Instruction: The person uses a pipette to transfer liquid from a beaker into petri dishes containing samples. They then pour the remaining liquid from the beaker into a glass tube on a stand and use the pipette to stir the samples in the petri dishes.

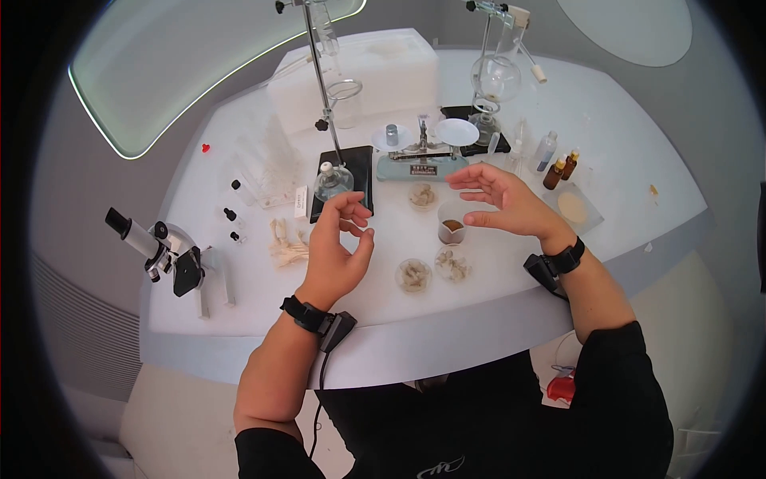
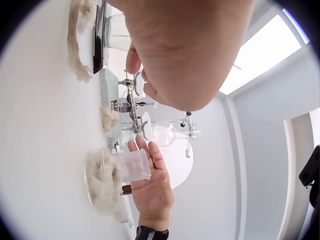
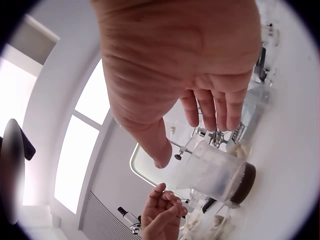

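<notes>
A translucent plastic beaker (image 1: pixel 451 227) with brown material in its bottom stands on the white table; its brown base layer shows in the right wrist view, where the beaker (image 3: pixel 215 172) lies beyond the palm. My right hand (image 1: pixel 511 203) is raised beside it, fingers extended and thumb apart, holding nothing. To the left of the beaker my left hand (image 1: pixel 339 251) hovers with loosely bent fingers and nothing in them. Dishes of pale fibrous pieces, one (image 1: pixel 414 275) and another (image 1: pixel 453 265), sit just in front of the beaker. Behind it is a third dish (image 1: pixel 423 196).
A balance (image 1: pixel 423 166) stands behind the dishes, between two stands holding glassware. At the left are a microscope (image 1: pixel 163 251), pale root-like pieces (image 1: pixel 287 246) and small dropper bottles. Brown bottles (image 1: pixel 554 174) and a square tray with tan powder (image 1: pixel 572 207) lie at the right.
</notes>
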Demonstrator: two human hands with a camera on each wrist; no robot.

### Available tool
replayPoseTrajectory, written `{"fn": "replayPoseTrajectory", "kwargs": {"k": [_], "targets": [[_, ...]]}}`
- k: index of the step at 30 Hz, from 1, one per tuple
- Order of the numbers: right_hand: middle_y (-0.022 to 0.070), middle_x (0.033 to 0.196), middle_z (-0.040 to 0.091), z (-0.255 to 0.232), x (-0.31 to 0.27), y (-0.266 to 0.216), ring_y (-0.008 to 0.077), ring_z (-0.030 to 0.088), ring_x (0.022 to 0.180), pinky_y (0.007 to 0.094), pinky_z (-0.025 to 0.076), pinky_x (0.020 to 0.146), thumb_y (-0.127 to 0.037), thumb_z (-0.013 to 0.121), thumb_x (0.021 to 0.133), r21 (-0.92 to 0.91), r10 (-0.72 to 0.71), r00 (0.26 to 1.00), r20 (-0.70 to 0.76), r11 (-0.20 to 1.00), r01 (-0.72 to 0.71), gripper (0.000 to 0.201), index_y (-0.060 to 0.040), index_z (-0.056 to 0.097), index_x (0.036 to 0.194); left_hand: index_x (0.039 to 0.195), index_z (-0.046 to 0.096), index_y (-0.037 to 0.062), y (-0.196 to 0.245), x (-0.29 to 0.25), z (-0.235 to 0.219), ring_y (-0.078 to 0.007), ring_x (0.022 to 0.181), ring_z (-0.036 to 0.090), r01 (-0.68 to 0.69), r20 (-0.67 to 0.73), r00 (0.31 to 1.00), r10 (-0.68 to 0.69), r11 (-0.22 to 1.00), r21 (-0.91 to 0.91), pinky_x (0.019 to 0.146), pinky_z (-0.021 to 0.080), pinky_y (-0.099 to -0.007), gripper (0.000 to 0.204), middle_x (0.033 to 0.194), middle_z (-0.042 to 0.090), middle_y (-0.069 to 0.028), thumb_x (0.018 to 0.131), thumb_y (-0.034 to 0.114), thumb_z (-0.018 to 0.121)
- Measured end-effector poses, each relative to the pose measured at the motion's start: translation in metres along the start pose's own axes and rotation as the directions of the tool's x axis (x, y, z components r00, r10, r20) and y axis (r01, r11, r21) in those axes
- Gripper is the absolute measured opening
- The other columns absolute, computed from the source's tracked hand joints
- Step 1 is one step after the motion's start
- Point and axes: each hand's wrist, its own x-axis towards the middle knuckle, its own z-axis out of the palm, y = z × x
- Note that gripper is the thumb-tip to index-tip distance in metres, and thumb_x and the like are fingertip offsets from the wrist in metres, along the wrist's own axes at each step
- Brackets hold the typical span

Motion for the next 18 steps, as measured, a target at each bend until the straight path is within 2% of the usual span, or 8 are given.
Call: {"fn": "replayPoseTrajectory", "kwargs": {"k": [2,4,5,7,8,10,14,18], "targets": [[0.0091,0.163,0.061,0.002,-0.002,0.006,0.0213,0.057,0.155,0.0441,0.045,0.132,-0.012,0.095,0.093,0.016,0.003,0.996,0.088,1.000,-0.004,0.075,-0.0074,0.057,0.158,0.153,0.056,0.0046,0.002,0.000,-0.003,-0.0165,0.110,0.066,0.034,0.057,0.998,-0.032,0.999,-0.022,0.094,0.057,-0.0333,0.064,0.127,0.068,-0.0095,0.094,-0.010,0.073],[0.0088,0.163,0.061,0.005,-0.004,0.013,0.0216,0.057,0.154,0.0446,0.044,0.132,-0.012,0.097,0.091,0.032,-0.001,0.994,0.111,0.999,-0.003,0.079,-0.0087,0.057,0.159,0.157,0.054,0.0046,0.004,0.001,-0.006,-0.0185,0.115,0.065,0.076,0.234,0.971,-0.050,0.992,-0.103,0.095,0.055,-0.0345,0.073,0.132,0.067,-0.0109,0.089,-0.009,0.075],[0.0085,0.163,0.061,0.007,-0.005,0.016,0.0219,0.057,0.154,0.0451,0.043,0.133,-0.012,0.099,0.088,0.033,-0.009,0.991,0.134,0.999,0.004,0.083,-0.0101,0.056,0.160,0.157,0.054,0.0046,0.007,0.002,-0.007,-0.0185,0.115,0.065,0.085,0.241,0.969,-0.059,0.991,-0.102,0.095,0.055,-0.0345,0.073,0.132,0.067,-0.0109,0.089,-0.009,0.075],[0.0091,0.162,0.062,0.010,-0.005,0.021,0.0221,0.058,0.153,0.0454,0.044,0.133,-0.015,0.100,0.087,0.016,-0.009,0.990,0.141,1.000,0.007,0.084,-0.0100,0.057,0.159,0.162,0.052,0.0053,0.015,0.003,-0.009,-0.0217,0.122,0.064,0.138,0.418,0.904,-0.090,0.987,-0.087,0.098,0.053,-0.0376,0.083,0.137,0.067,-0.0114,0.084,-0.003,0.080],[0.0097,0.161,0.062,0.011,-0.005,0.022,0.0223,0.059,0.151,0.0456,0.045,0.132,-0.017,0.102,0.086,-0.008,-0.014,0.988,0.151,1.000,0.015,0.085,-0.0099,0.058,0.158,0.162,0.052,0.0053,0.016,0.005,-0.009,-0.0217,0.122,0.064,0.147,0.425,0.900,-0.096,0.985,-0.087,0.098,0.053,-0.0376,0.083,0.137,0.067,-0.0114,0.084,-0.003,0.080],[0.0096,0.160,0.063,0.011,-0.007,0.022,0.0219,0.060,0.150,0.0452,0.045,0.132,-0.017,0.102,0.086,-0.014,0.003,0.991,0.135,1.000,-0.001,0.084,-0.0096,0.058,0.157,0.166,0.051,0.0065,0.018,0.005,-0.010,-0.0239,0.127,0.062,0.051,0.558,0.829,-0.040,0.999,-0.005,0.103,0.051,-0.0406,0.094,0.140,0.067,-0.0102,0.080,0.008,0.089],[0.0083,0.152,0.069,0.015,-0.006,0.033,0.0218,0.064,0.145,0.0442,0.046,0.131,-0.016,0.102,0.085,-0.064,0.003,0.994,0.107,0.998,0.004,0.082,-0.0091,0.061,0.155,0.167,0.052,0.0081,0.031,0.007,-0.008,-0.0252,0.130,0.061,0.097,0.619,0.780,-0.093,0.995,0.028,0.107,0.048,-0.0421,0.102,0.139,0.068,-0.0080,0.076,0.016,0.097],[0.0067,0.145,0.073,0.015,-0.004,0.039,0.0209,0.067,0.140,0.0430,0.048,0.128,-0.014,0.100,0.087,-0.044,-0.036,0.995,0.091,0.998,0.041,0.075,-0.0082,0.064,0.151,0.165,0.056,0.0092,0.026,0.005,-0.006,-0.0280,0.130,0.063,-0.004,0.641,0.767,-0.025,0.999,0.044,0.115,0.048,-0.0435,0.101,0.137,0.070,-0.0089,0.073,0.016,0.099]]}}
